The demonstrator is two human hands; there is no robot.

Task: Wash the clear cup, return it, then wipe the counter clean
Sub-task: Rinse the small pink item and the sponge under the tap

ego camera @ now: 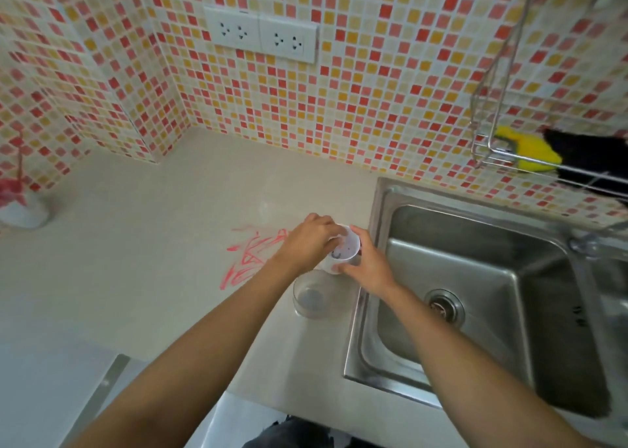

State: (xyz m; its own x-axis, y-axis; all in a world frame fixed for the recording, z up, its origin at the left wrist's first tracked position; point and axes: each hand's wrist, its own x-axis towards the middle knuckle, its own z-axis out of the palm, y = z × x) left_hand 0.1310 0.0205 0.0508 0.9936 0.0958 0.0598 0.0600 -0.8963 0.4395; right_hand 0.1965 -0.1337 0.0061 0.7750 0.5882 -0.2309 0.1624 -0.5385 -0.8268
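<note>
A clear cup (311, 298) stands upright on the beige counter (142, 277), just left of the sink. Right behind it is a white cup (343, 250), tilted a little, with small dark specks inside. My left hand (311, 240) grips the white cup's far left rim, and my right hand (365, 267) holds its right side and base. Neither hand touches the clear cup. Red scribble marks (249, 255) stain the counter to the left of my left hand.
A steel sink (482, 298) with a drain (443, 306) lies to the right, a faucet (584, 247) at its far right. A wire rack (503, 148) on the tiled wall holds a yellow sponge (528, 148) and a dark cloth (591, 162). A white vase (23, 209) stands far left.
</note>
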